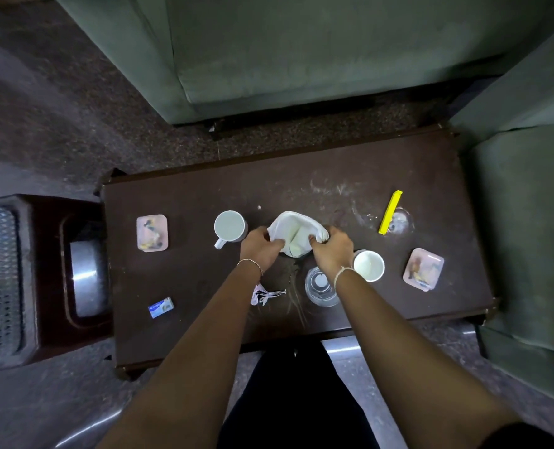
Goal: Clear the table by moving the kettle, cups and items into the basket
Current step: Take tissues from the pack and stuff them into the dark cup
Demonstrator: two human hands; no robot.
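A white kettle (pixel 296 233) stands at the middle of the dark brown table (pixel 198 196). My left hand (pixel 261 247) grips its left side and my right hand (pixel 332 251) grips its right side. A white mug (pixel 229 226) stands just left of the kettle, and a white cup (pixel 369 265) stands to the right of my right wrist. Under my right wrist sits a clear glass (pixel 319 288). Two pink coasters lie at the left (pixel 152 233) and right (pixel 424 269) ends. The grey plastic basket (pixel 2 280) is at the far left, off the table.
A yellow clip (pixel 389 212) lies at the back right, a small blue box (pixel 161 307) at the front left, and white string tags (pixel 266 294) near my left wrist. A dark stool (pixel 47 247) stands between table and basket. Grey-green sofas border the back and right.
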